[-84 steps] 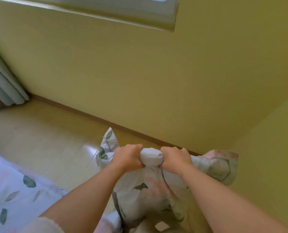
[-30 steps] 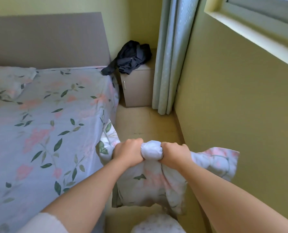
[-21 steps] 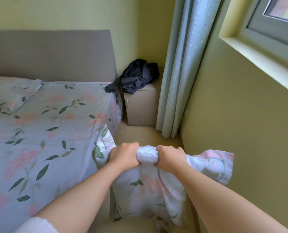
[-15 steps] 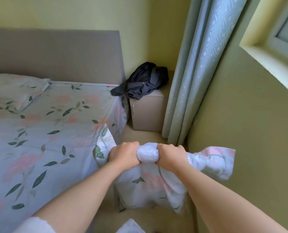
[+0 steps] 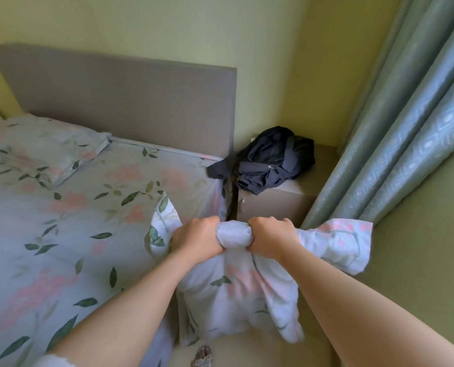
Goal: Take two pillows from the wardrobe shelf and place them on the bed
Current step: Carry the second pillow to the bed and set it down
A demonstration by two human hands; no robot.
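Note:
I hold a floral pillow (image 5: 236,295) by its top edge, bunched between my two fists. My left hand (image 5: 196,241) and my right hand (image 5: 271,241) grip it side by side. The pillow hangs over the floor in the gap beside the bed, its left corner against the bed's right edge. The bed (image 5: 69,234) with a matching floral sheet fills the left. Another floral pillow (image 5: 38,149) lies flat at the bed's head, on the left, against the grey headboard (image 5: 125,104).
A beige nightstand (image 5: 279,205) stands right of the bed with dark clothing (image 5: 268,160) heaped on it. Blue-green curtains (image 5: 411,128) hang at the right along the yellow-green wall (image 5: 419,260). The floor gap between bed and wall is narrow.
The view has turned from the wall and floor to the bed, then moved closer to its head and the nightstand. Both hands keep the same grip on the pillow.

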